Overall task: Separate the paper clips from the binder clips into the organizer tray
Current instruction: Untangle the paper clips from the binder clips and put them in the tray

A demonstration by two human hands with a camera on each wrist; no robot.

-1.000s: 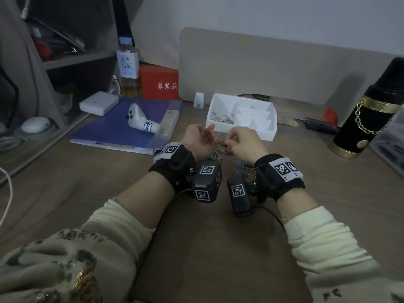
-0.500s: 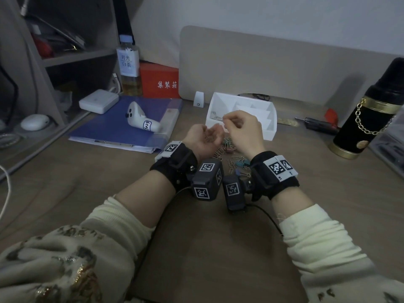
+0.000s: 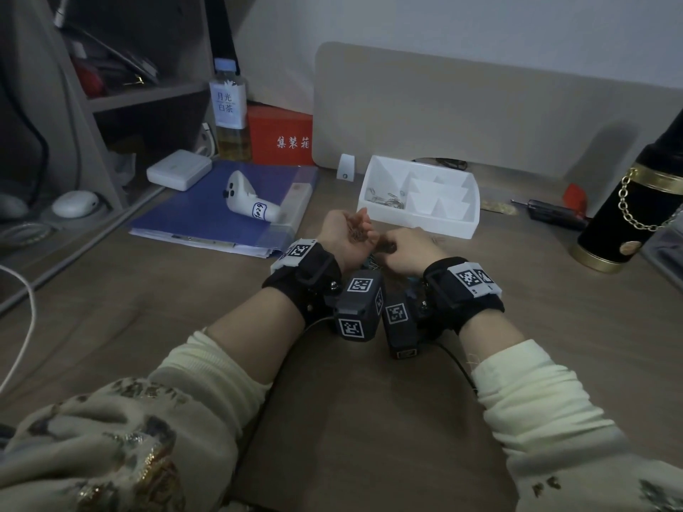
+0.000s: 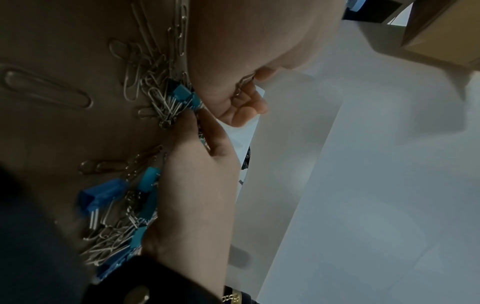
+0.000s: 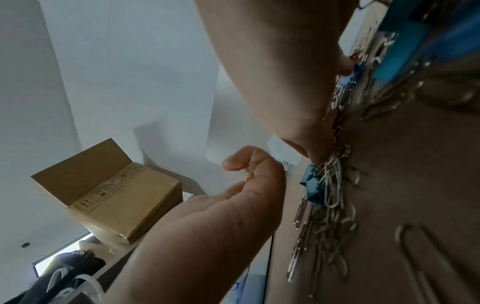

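A mixed pile (image 4: 161, 98) of silver paper clips and blue binder clips (image 4: 103, 195) lies on the brown desk, mostly hidden under my hands in the head view. My left hand (image 3: 360, 227) is palm up beside the pile, its fingers curled round several paper clips (image 4: 241, 82). My right hand (image 3: 391, 247) is knuckles up on the pile, and its fingertips (image 4: 192, 119) pinch paper clips next to a blue binder clip (image 5: 311, 185). Just behind the hands stands the white organizer tray (image 3: 417, 221), with paper clips (image 3: 386, 199) in its left compartment.
A blue folder (image 3: 207, 216) with a white controller (image 3: 247, 206) lies to the left. A black bottle with a gold chain (image 3: 624, 216) stands at the right, a dark tool (image 3: 554, 212) beside it. A beige panel (image 3: 480, 116) rises behind the tray.
My right hand went from the pile up to the tray's left compartment, then came back down onto the pile. The left hand stayed palm up with its clips.
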